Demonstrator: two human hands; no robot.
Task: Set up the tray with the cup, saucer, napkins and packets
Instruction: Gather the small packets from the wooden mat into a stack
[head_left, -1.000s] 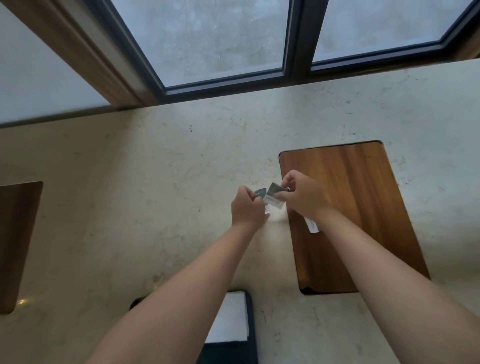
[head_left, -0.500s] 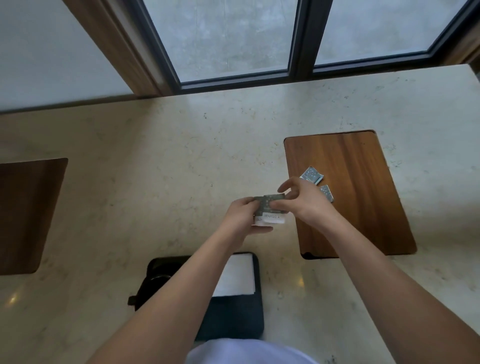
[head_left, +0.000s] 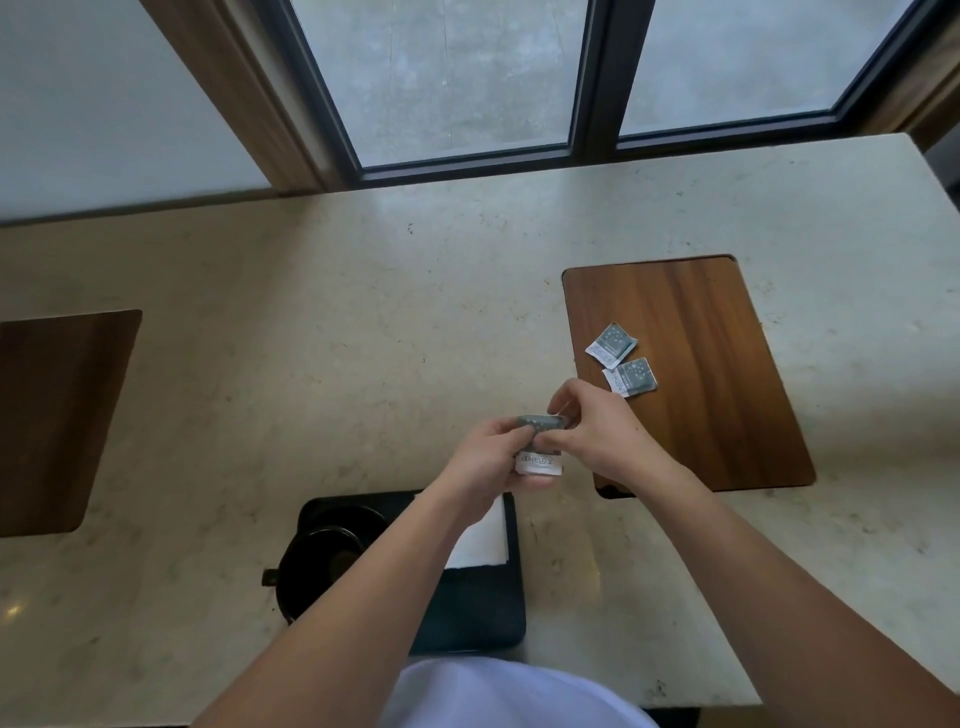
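Left hand (head_left: 491, 457), right hand (head_left: 597, 434): fingers pinched together.

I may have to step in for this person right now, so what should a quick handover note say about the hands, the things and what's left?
Left hand and right hand: both pinch a small stack of packets above the counter.
Two more packets lie on the wooden board, off the tray.
Tray near the body holds the cup and a napkin; the saucer is hard to make out.
Done: cup and napkin on the tray.
Left: put all the packets on the tray.
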